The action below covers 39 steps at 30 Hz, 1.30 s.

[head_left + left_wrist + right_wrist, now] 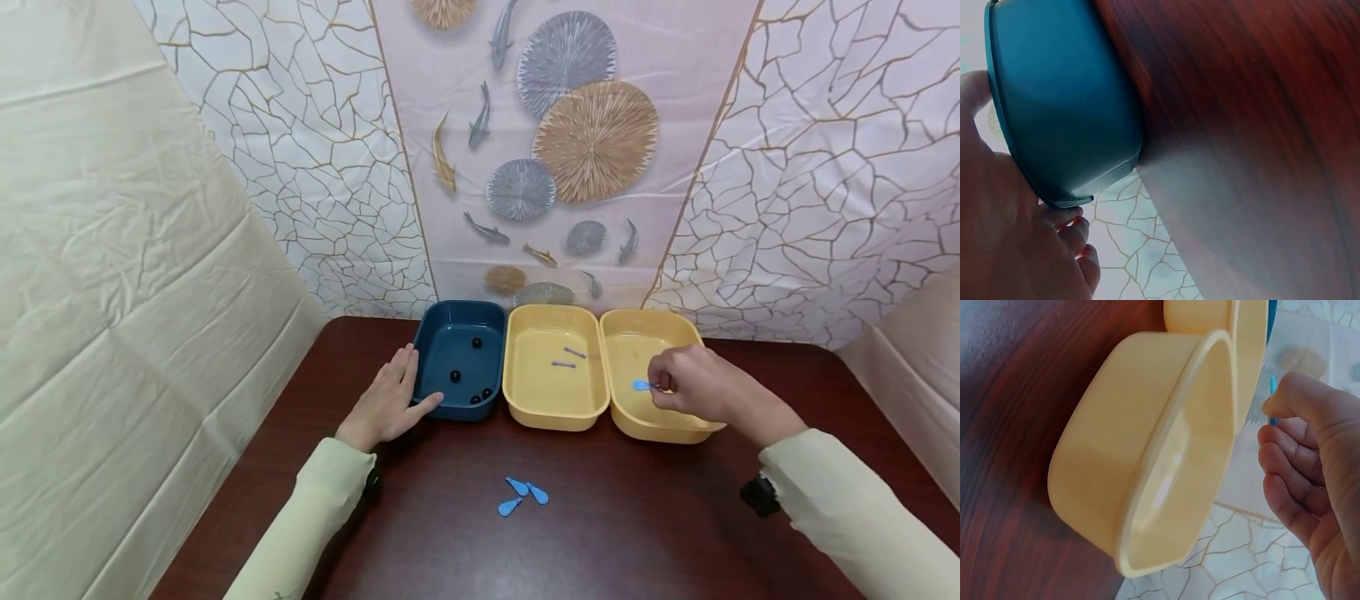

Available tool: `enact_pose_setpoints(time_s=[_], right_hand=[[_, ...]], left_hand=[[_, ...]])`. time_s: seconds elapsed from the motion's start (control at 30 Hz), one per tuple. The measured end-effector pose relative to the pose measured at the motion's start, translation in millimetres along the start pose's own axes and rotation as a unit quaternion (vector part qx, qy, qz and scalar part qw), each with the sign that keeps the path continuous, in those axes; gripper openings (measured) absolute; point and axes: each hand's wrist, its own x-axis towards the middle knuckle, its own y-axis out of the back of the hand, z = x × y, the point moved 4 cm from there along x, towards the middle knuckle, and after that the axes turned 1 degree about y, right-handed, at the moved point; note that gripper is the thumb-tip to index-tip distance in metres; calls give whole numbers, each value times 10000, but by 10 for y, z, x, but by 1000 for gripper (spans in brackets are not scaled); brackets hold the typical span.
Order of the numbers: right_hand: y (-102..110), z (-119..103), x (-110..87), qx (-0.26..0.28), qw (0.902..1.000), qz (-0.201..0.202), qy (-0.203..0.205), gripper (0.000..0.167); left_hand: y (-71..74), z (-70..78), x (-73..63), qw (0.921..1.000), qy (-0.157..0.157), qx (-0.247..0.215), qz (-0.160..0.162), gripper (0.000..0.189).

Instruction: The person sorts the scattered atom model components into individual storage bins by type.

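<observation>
Over the right-hand yellow tray (630,329), my right hand (693,383) pinches a small blue teardrop-shaped piece (641,385) between thumb and fingers. The right wrist view shows the same blue piece (1273,400) edge-on above the tray's rim. My left hand (386,400) rests with straight fingers on the left rim of the dark blue tray (438,333). Inside that tray lie several black balls (455,377). Three more blue teardrop pieces (517,485) lie together on the table in front of the trays.
Between the dark blue tray and the right tray stands another yellow tray (540,400), holding two small purple bar-shaped pieces (574,352). The trays line up side by side at the back of the dark red-brown table (637,525). A patterned cloth (345,167) hangs behind them.
</observation>
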Motion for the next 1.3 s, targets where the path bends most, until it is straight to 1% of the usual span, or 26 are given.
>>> enact_pose_setpoints(time_s=[0.13, 0.27, 0.63, 0.8, 0.9, 1.1, 1.2, 1.3], right_hand=[[-61, 104, 19, 75, 9994, -239, -229, 15], [-154, 204, 31, 193, 9986, -338, -350, 13], [-408, 424, 47, 441, 9983, -175, -346, 15], [-527, 493, 44, 614, 9954, -427, -597, 17], [-575, 517, 35, 623, 9938, -535, -744, 18], [-595, 525, 23, 608, 9933, -578, -790, 18], [-558, 504, 23, 598, 9943, -530, -709, 16], [-476, 449, 35, 574, 9953, -490, -614, 13]], left_hand=[[-1, 3, -2, 10000, -1, -6, -4, 99], [1, 7, 0, 10000, 1, 20, -10, 99], [6, 10, 1, 10000, 31, 61, -17, 99], [15, 18, 2, 10000, 23, 53, -10, 98], [13, 18, 3, 10000, 28, 58, -26, 98], [3, 13, 6, 9999, 33, 88, -58, 99], [1, 11, 7, 10000, 32, 78, -47, 99], [6, 10, 7, 10000, 33, 67, -32, 99]])
